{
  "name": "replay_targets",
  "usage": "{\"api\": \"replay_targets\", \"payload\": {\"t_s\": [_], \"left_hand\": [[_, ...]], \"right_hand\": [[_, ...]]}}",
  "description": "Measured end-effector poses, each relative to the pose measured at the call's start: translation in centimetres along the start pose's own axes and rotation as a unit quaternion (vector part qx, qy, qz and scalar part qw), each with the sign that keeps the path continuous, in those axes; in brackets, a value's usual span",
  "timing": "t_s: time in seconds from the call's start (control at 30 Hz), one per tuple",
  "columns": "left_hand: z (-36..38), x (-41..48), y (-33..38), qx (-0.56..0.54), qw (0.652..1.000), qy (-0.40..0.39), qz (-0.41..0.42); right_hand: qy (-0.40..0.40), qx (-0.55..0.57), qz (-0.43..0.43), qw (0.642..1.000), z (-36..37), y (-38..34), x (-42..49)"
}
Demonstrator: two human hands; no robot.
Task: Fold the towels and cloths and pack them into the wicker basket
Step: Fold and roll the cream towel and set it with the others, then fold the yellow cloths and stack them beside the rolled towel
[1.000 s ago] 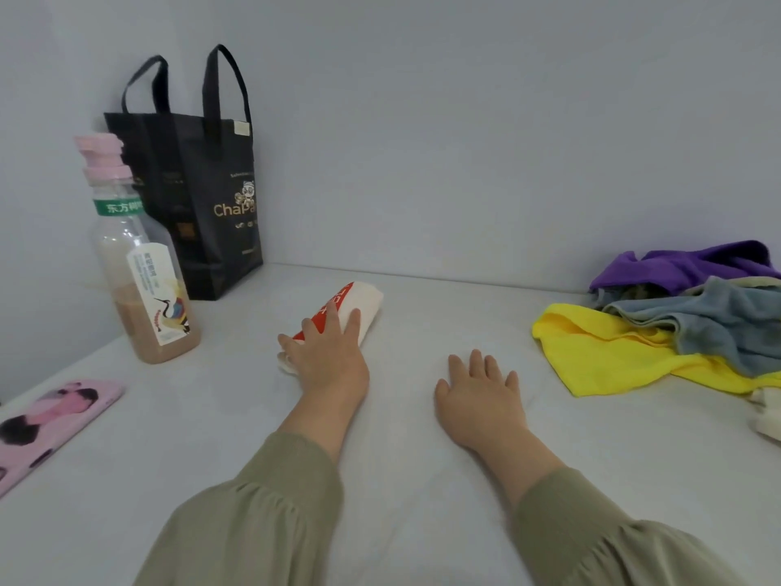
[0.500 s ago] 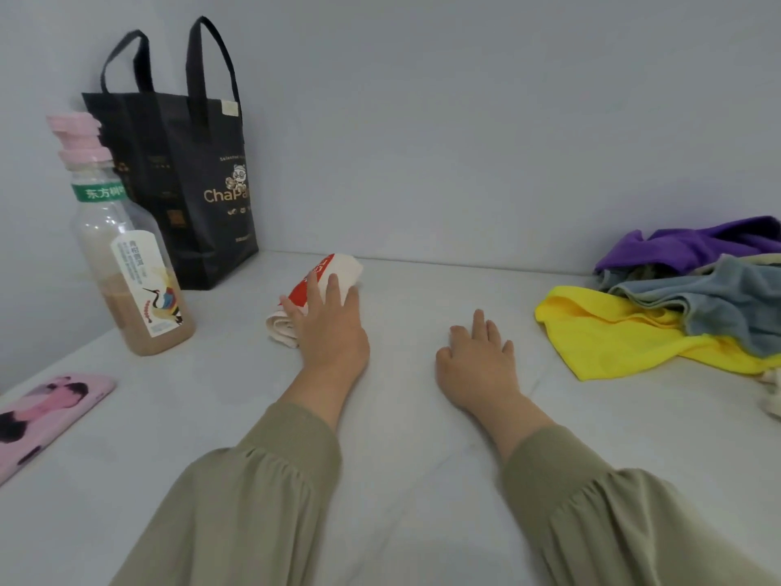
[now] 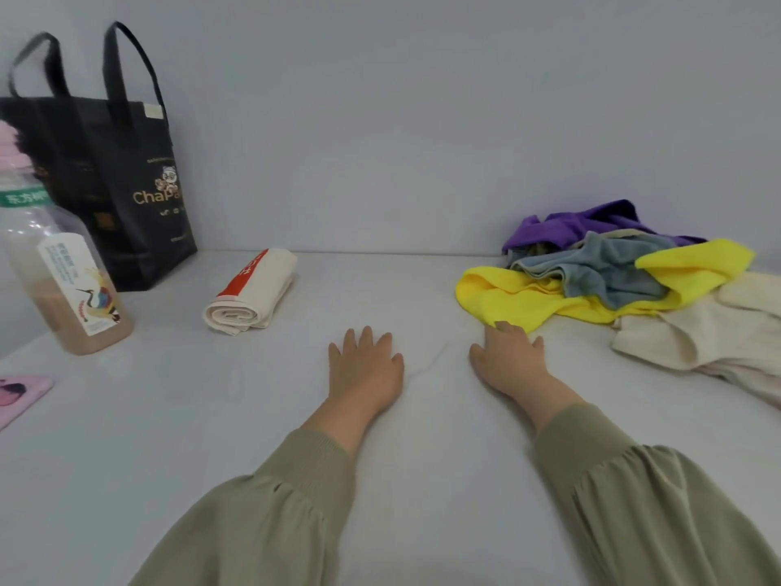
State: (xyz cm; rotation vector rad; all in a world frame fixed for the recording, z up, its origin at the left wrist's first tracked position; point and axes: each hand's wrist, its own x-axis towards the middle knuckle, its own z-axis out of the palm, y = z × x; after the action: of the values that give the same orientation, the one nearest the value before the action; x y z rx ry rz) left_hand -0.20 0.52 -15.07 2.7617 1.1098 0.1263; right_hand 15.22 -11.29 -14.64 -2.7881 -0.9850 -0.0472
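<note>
On the white table (image 3: 177, 420), two hands lie palm down near the middle. The left hand (image 3: 365, 367) rests flat on the bare top, fingers straight and slightly spread, holding nothing. The right hand (image 3: 509, 361) is just beside it, also flat with fingers stretched out. Its fingertips (image 3: 503, 328) touch the near edge of the yellow cloth (image 3: 520, 300), and no finger curls round the fabric. Both forearms wear olive sleeves (image 3: 296, 501) with ribbed cuffs.

The yellow cloth is the nearest piece of a loose heap at the far right of the table, close to the wall (image 3: 422, 120). A grey cloth (image 3: 604, 272) lies crumpled on top of it, and a purple cloth (image 3: 570, 226) sits behind the grey one, nearest the wall. A second fold of yellow shows at the heap's right side. A cream cloth (image 3: 693, 336) spreads unfolded to the right of the right hand, touching the yellow one and running off the frame's edge.

Well apart from the heap, left of the left hand and farther back, a rolled cloth (image 3: 249, 296) lies on its side. It is cream with a red band, and its spiral end faces the camera. Behind it at the far left a black bag (image 3: 110, 192) stands upright against the wall, handles up. A bottle (image 3: 63, 281) of brown drink stands in front of the bag, its pink cap partly cut off by the frame. A pink case (image 3: 19, 395) lies flat at the table's left edge.
</note>
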Motion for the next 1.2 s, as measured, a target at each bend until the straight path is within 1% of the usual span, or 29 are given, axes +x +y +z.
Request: {"api": "replay_targets", "payload": {"t_s": [0.07,0.13,0.17,0.2,0.27,0.33,0.37,0.4,0.43,0.47,0.5,0.53,0.57,0.63,0.67,0.7,0.77,0.8,0.83,0.87,0.93,0.97,1.0,1.03,1.07,1.1,1.13,1.17,1.2], "left_hand": [[-0.1,-1.3,0.4,-0.043,0.999,0.023,0.018],[-0.2,-2.6,1.0,-0.134,0.989,0.060,0.032],[-0.3,-3.2,1.4,-0.207,0.974,0.086,0.033],[-0.5,-3.8,1.8,-0.289,0.950,0.110,0.028],[-0.7,-5.0,2.6,-0.455,0.880,0.135,0.004],[-0.9,-5.8,3.0,-0.595,0.792,0.134,-0.031],[-1.1,-6.0,3.1,-0.654,0.745,0.123,-0.048],[-1.4,-6.2,3.1,-0.702,0.702,0.105,-0.067],[-1.8,-6.3,3.0,-0.735,0.668,0.079,-0.086],[-2.0,-6.3,2.9,-0.752,0.651,0.052,-0.096],[-2.0,-6.3,2.9,-0.747,0.658,0.029,-0.096],[-1.9,-6.4,3.2,-0.721,0.687,0.014,-0.086],[-1.5,-6.4,3.5,-0.682,0.727,0.012,-0.071],[-0.8,-6.5,4.2,-0.575,0.817,0.024,-0.031],[-0.6,-6.7,4.7,-0.518,0.855,0.029,-0.005],[-0.2,-6.8,5.3,-0.451,0.892,0.032,0.019],[0.2,-6.7,6.6,-0.247,0.966,0.032,0.063],[0.3,-6.9,7.3,-0.154,0.985,0.037,0.074],[0.5,-6.8,7.9,-0.100,0.990,0.051,0.080],[0.4,-6.9,8.4,-0.090,0.991,0.067,0.070],[0.5,-6.7,8.5,-0.175,0.977,0.116,0.033],[0.5,-6.4,8.3,-0.250,0.957,0.149,0.008],[0.2,-6.2,7.8,-0.348,0.922,0.170,-0.033],[-0.3,-5.8,7.1,-0.459,0.868,0.175,-0.075],[-1.3,-5.5,6.6,-0.576,0.793,0.168,-0.100],[-2.3,-5.7,6.0,-0.695,0.695,0.146,-0.111],[-3.2,-6.0,5.4,-0.776,0.609,0.115,-0.114],[-3.7,-6.2,4.4,-0.813,0.561,0.110,-0.110],[-4.0,-6.6,3.7,-0.791,0.591,0.123,-0.103]], "right_hand": [[0.023,0.029,-0.025,0.999,0.1,0.4,-0.8],[0.064,0.136,-0.064,0.987,0.0,0.9,-1.9],[0.082,0.192,-0.080,0.975,-0.4,1.0,-2.7],[0.106,0.236,-0.093,0.962,-0.9,1.0,-3.7],[0.204,0.283,-0.129,0.928,-2.2,0.8,-6.2],[0.326,0.303,-0.199,0.873,-3.8,0.3,-9.5],[0.361,0.304,-0.241,0.848,-4.1,0.2,-11.0],[0.365,0.309,-0.282,0.832,-4.4,0.1,-12.5],[0.337,0.327,-0.314,0.825,-4.6,0.1,-13.7],[0.278,0.360,-0.317,0.832,-4.9,0.1,-14.6],[0.212,0.397,-0.292,0.844,-5.0,0.0,-15.1],[0.181,0.418,-0.255,0.853,-4.8,0.1,-15.2],[0.184,0.425,-0.220,0.858,-4.6,0.3,-14.9],[0.245,0.396,-0.145,0.873,-4.2,1.0,-13.7],[0.259,0.378,-0.112,0.882,-4.2,1.3,-13.2],[0.255,0.360,-0.086,0.893,-4.1,1.6,-12.6],[0.225,0.320,-0.062,0.918,-3.4,2.1,-11.5],[0.209,0.297,-0.052,0.930,-2.9,2.4,-11.1],[0.194,0.268,-0.043,0.943,-2.5,2.7,-10.8],[0.180,0.234,-0.030,0.955,-2.2,3.1,-10.5],[0.162,0.170,0.013,0.972,-2.1,3.8,-9.9],[0.158,0.149,0.037,0.975,-2.2,4.2,-9.6],[0.157,0.135,0.058,0.977,-2.3,4.7,-9.4],[0.153,0.126,0.075,0.977,-2.5,5.1,-9.2],[0.147,0.121,0.090,0.978,-2.7,5.5,-9.0],[0.136,0.119,0.101,0.978,-2.9,5.9,-8.9],[0.127,0.119,0.109,0.979,-3.0,6.2,-8.8],[0.123,0.122,0.112,0.978,-3.0,6.4,-8.7],[0.128,0.126,0.113,0.977,-3.1,6.5,-8.6]]}}
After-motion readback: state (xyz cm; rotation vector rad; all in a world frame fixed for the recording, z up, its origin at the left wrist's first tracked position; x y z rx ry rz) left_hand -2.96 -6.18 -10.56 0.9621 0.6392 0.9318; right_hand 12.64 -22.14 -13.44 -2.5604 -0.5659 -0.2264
